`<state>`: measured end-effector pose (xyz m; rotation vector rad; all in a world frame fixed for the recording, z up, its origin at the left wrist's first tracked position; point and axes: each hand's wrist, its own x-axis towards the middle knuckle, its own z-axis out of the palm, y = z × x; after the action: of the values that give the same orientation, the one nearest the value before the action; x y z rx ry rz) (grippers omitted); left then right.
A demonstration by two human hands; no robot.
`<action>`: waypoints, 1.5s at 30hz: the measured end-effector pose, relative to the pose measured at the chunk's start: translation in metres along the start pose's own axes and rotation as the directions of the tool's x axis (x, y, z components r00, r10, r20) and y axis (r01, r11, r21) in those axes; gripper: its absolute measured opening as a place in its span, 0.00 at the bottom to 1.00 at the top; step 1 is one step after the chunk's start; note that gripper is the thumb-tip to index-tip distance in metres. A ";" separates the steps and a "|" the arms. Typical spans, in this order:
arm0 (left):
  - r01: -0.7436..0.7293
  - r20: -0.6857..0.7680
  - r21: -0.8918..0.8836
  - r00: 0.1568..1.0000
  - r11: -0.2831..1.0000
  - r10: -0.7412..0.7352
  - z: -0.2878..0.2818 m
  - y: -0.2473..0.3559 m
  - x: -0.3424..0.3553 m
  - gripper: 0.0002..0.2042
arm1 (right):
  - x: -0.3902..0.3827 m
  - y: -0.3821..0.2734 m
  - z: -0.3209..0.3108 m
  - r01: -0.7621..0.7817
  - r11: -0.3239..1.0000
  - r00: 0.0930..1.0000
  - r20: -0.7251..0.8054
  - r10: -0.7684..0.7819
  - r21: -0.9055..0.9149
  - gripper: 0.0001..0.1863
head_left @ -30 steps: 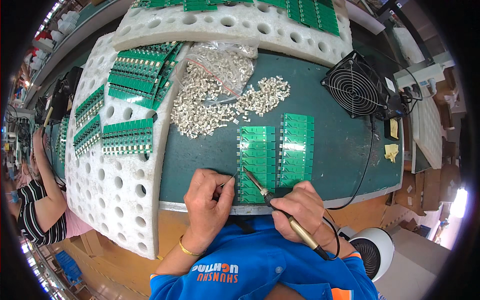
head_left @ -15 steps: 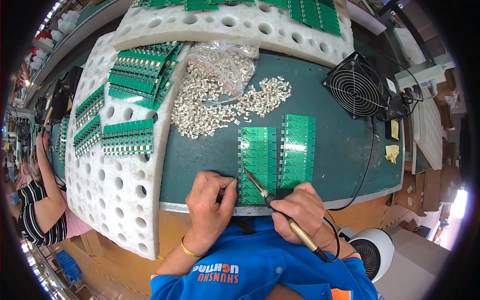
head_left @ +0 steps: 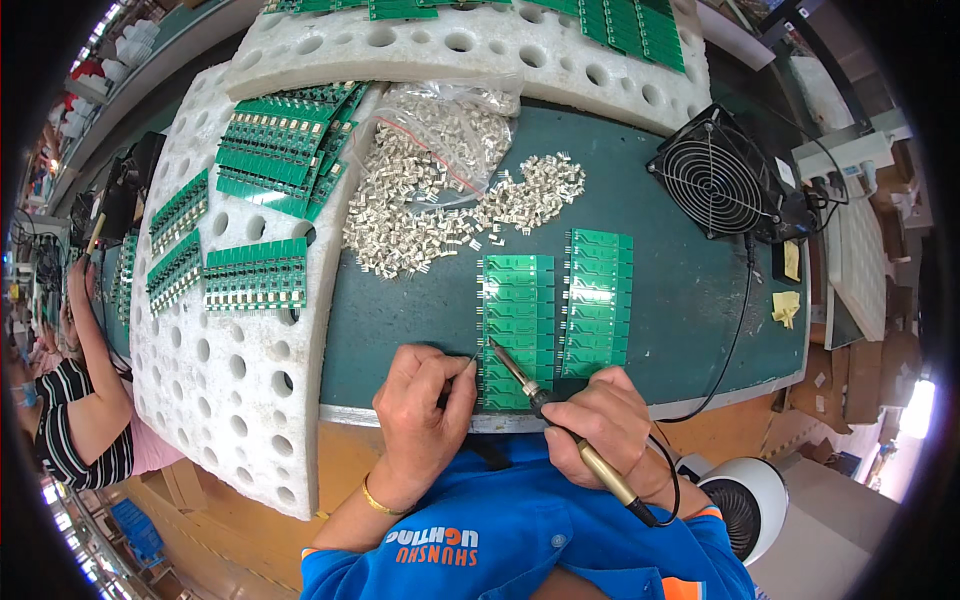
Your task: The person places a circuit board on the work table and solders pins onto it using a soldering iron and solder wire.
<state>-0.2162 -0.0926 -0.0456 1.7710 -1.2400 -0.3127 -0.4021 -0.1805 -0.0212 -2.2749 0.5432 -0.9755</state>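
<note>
My left hand (head_left: 425,400) is closed, pinching a thin solder wire (head_left: 470,362) at the left edge of a green circuit board panel (head_left: 518,300). My right hand (head_left: 600,430) grips a soldering iron (head_left: 592,465), whose tip rests at that same edge, close to the wire. A second green panel (head_left: 598,290) lies alongside on the right, with pins along its left side. Beyond them are a pile of small white connectors (head_left: 530,195) and a clear plastic bag (head_left: 440,130) of the same parts.
Perforated foam boards (head_left: 230,390) at left and back carry assembled circuit boards (head_left: 255,275). A black fan (head_left: 712,172) stands right, its cable running to the dark green bench (head_left: 700,310) edge. A co-worker's arm (head_left: 100,370) is at far left; a white fan (head_left: 745,500) stands below.
</note>
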 end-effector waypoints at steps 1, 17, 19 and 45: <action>0.000 0.000 0.000 1.000 1.000 0.000 0.000 0.000 0.000 0.05 | 0.000 0.000 0.000 0.001 1.000 1.000 -0.001 -0.001 0.003 0.18; -0.019 0.005 -0.001 1.000 1.000 0.019 0.000 -0.001 -0.001 0.05 | -0.002 -0.002 -0.001 0.004 1.000 1.000 0.021 -0.003 -0.025 0.17; -0.012 0.001 -0.012 1.000 1.000 0.012 0.000 -0.001 -0.001 0.05 | -0.003 -0.002 -0.001 0.004 1.000 1.000 0.030 -0.003 -0.029 0.18; -0.014 0.018 -0.041 1.000 0.999 0.015 -0.001 -0.003 -0.002 0.06 | -0.008 -0.010 -0.003 0.079 0.990 0.991 0.116 -0.066 -0.114 0.21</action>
<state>-0.2147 -0.0907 -0.0478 1.7270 -1.2499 -0.3446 -0.4083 -0.1701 -0.0171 -2.4541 0.4846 -0.8640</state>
